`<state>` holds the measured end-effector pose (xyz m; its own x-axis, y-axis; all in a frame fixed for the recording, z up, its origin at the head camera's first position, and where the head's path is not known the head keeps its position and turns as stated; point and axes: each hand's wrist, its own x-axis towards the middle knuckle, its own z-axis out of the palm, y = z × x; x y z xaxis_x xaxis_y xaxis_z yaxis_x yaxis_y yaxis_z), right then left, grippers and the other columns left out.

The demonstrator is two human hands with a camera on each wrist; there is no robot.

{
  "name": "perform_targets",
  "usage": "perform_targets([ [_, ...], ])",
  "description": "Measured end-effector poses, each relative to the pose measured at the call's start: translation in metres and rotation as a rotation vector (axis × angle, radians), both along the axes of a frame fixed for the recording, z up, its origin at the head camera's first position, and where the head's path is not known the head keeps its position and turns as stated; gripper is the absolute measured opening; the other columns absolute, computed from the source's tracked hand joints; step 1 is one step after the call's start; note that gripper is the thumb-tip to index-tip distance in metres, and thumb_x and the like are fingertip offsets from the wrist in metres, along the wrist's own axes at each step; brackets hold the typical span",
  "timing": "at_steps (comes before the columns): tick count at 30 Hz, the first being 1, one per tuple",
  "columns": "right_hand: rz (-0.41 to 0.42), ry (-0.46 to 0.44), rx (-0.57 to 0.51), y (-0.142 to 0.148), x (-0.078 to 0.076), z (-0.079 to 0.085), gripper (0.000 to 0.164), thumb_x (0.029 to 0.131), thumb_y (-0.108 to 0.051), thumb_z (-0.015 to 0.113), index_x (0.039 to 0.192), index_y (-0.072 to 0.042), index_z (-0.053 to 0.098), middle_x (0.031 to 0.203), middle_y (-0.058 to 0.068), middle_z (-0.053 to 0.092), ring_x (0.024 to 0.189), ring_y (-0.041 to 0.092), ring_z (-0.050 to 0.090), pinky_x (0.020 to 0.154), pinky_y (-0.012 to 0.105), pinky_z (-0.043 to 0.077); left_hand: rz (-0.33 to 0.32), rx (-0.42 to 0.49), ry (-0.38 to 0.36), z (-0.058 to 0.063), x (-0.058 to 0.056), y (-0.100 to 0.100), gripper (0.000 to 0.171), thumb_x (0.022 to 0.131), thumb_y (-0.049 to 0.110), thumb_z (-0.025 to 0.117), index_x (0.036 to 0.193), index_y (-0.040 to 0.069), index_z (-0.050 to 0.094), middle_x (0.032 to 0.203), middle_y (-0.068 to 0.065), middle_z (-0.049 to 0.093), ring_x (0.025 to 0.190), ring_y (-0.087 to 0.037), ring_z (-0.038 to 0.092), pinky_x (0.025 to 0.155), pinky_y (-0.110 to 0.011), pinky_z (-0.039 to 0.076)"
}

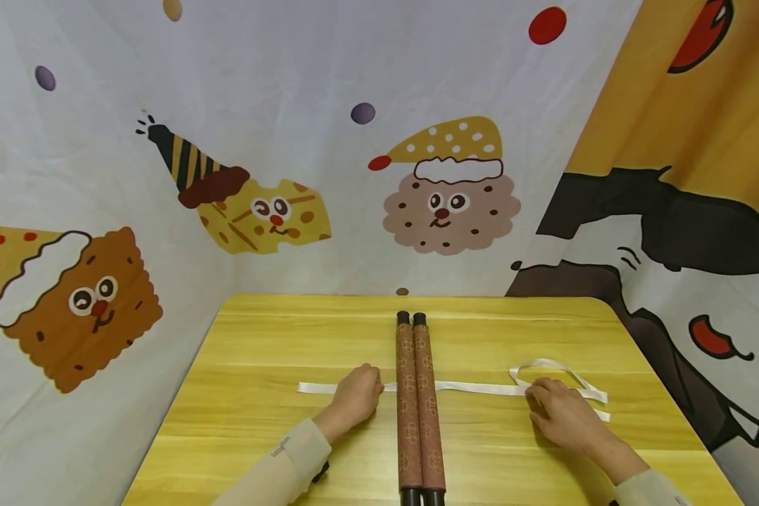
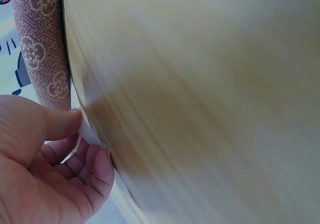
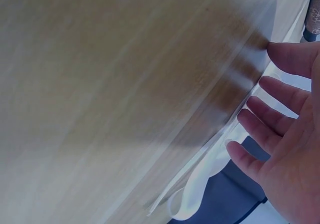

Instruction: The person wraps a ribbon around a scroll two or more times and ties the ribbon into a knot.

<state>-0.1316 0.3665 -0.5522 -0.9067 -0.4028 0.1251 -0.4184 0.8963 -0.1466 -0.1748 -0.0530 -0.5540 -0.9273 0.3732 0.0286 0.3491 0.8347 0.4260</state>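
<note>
Two brown patterned scrolls (image 1: 415, 404) with black end knobs lie side by side, lengthwise on the table, across a white ribbon (image 1: 481, 387). Just left of the scrolls, my left hand (image 1: 356, 397) pinches the ribbon between thumb and fingers; the left wrist view shows the white strip (image 2: 88, 132) there, beside a scroll (image 2: 42, 46). Over on the right, my right hand (image 1: 566, 414) is at the ribbon's looped end. Its fingers (image 3: 277, 103) are spread and fairly straight, tips close to the ribbon (image 3: 192, 194) in the right wrist view, with the thumb apart.
The wooden table (image 1: 253, 330) has rounded far corners. Behind it and to the left hangs a white cloth (image 1: 291, 91) printed with cartoon biscuits and cheese. At the right, the cloth has a large yellow and black print (image 1: 689, 140).
</note>
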Motion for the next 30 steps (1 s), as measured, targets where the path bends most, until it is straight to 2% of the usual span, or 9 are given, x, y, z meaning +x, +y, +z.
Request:
perform_targets([
  [9,0.003,0.024,0.003,0.002,0.0,0.0,0.04,0.077,-0.025,0.074,0.111,-0.007,0.064,0.113,0.011,0.059,0.103,0.031,0.053,0.077,0.058,0.046,0.02,0.11,-0.052,0.006,0.004,-0.024,0.018,0.093,0.014,0.058,0.075,0.013,0.054,0.074,0.003,0.048,0.06,-0.011,0.046,0.052,-0.026,0.045],
  [15,0.007,0.049,-0.005,0.004,0.0,-0.001,0.04,0.075,-0.023,0.075,0.109,-0.006,0.065,0.11,0.012,0.06,0.1,0.031,0.054,0.075,0.058,0.047,0.058,0.23,-0.101,0.007,0.002,-0.041,0.016,0.094,0.01,0.055,0.079,0.008,0.055,0.069,0.001,0.05,0.059,-0.012,0.045,0.05,-0.026,0.042],
  [22,-0.004,0.045,0.001,0.004,-0.001,-0.002,0.04,0.075,-0.023,0.075,0.11,-0.006,0.065,0.11,0.012,0.059,0.101,0.03,0.054,0.074,0.057,0.047,0.076,0.374,-0.075,0.013,0.005,-0.061,0.014,0.094,0.002,0.053,0.081,0.005,0.048,0.065,-0.002,0.049,0.054,-0.011,0.046,0.045,-0.02,0.039],
  [30,-0.017,0.027,0.001,0.003,0.001,0.002,0.041,0.076,-0.023,0.075,0.111,-0.005,0.065,0.11,0.011,0.059,0.101,0.03,0.054,0.074,0.056,0.048,0.211,0.506,-0.035,0.012,0.007,-0.085,0.018,0.091,-0.004,0.055,0.08,0.005,0.044,0.069,-0.009,0.055,0.058,-0.014,0.055,0.048,-0.022,0.048],
])
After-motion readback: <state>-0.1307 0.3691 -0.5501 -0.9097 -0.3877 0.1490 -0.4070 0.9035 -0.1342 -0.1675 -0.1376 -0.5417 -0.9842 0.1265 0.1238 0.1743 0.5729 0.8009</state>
